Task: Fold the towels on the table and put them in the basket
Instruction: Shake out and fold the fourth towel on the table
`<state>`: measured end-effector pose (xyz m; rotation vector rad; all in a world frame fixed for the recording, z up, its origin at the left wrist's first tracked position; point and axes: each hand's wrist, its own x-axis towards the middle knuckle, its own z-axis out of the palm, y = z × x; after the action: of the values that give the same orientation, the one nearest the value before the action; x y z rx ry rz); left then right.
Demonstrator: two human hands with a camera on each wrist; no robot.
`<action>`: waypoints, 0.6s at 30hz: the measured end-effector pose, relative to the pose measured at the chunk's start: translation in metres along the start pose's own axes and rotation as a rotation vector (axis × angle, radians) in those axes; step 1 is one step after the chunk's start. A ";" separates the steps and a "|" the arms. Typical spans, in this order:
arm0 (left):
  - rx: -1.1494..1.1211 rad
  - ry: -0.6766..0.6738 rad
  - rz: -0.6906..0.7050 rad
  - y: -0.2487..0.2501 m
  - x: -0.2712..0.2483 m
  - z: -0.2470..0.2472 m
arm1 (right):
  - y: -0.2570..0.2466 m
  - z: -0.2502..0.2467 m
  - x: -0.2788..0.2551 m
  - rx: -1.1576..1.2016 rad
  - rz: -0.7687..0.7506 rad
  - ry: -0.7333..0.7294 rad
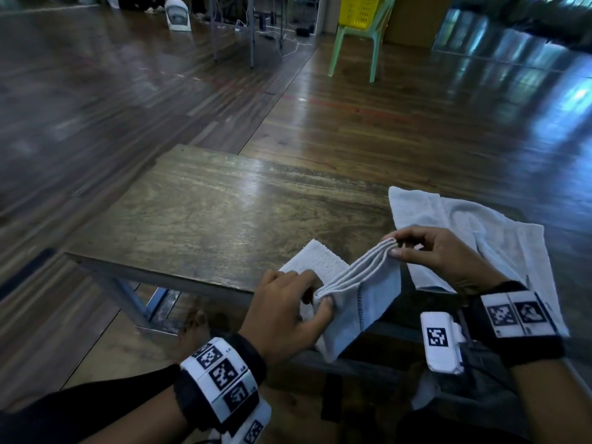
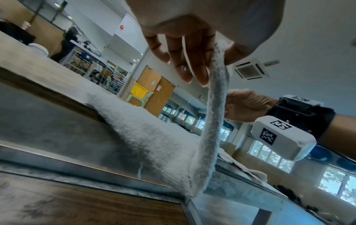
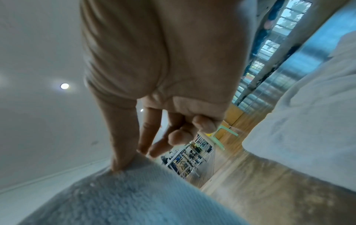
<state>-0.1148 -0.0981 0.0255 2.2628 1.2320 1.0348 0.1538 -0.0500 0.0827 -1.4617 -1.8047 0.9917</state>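
Observation:
A white towel (image 1: 358,302), folded into several layers, hangs over the near edge of the wooden table (image 1: 208,213). My left hand (image 1: 288,318) pinches its near left corner and my right hand (image 1: 439,254) pinches the far corner of the stacked edges. In the left wrist view the towel (image 2: 215,94) runs edge-on from my fingers (image 2: 185,60) down to the table. In the right wrist view my thumb (image 3: 123,149) presses on the towel (image 3: 123,197). A second white towel (image 1: 474,238) lies loosely spread at the table's right. A yellow basket (image 1: 360,9) sits on a green chair far behind.
The green plastic chair (image 1: 355,43) stands on the wooden floor beyond the table. Metal table legs (image 1: 250,30) and cables lie at the far back. My knees are under the table's near edge. The table's left half shows bare wood.

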 end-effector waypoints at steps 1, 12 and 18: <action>0.005 -0.001 -0.025 -0.006 0.000 -0.003 | -0.002 0.005 0.011 0.003 -0.001 -0.009; 0.241 -0.152 -0.261 -0.072 -0.005 -0.001 | 0.006 0.066 0.104 -0.218 0.136 -0.235; 0.238 -0.154 -0.358 -0.080 0.000 0.003 | 0.013 0.077 0.110 -0.318 0.179 -0.210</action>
<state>-0.1583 -0.0535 -0.0255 2.1259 1.6851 0.5987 0.0738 0.0460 0.0303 -1.7939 -2.0854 1.0109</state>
